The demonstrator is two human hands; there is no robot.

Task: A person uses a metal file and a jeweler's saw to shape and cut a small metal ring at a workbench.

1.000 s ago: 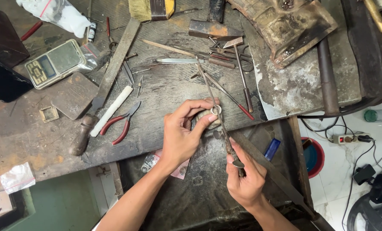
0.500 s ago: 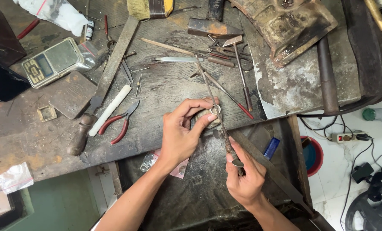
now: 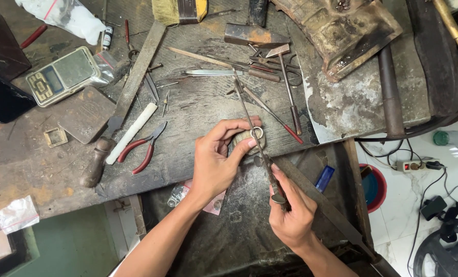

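a grey pocket scale [image 3: 63, 76] lies at the upper left, with a dark square metal plate [image 3: 86, 113] just below it. red-handled pliers [image 3: 142, 147] rest left of centre, beside a white stick [image 3: 130, 133] and a long wooden-handled flat file [image 3: 123, 104]. a rusty hammer head [image 3: 255, 36] sits at top centre. a blue lighter [image 3: 325, 178] lies lower right, near a white power strip [image 3: 412, 165] on the tiled floor.

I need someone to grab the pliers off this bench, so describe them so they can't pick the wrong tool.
Start at the worn wooden workbench and find the left hand. Just left of it lie the pliers, beside a white stick. They alone have red handles spread in a V, apart from the straight tools farther back.
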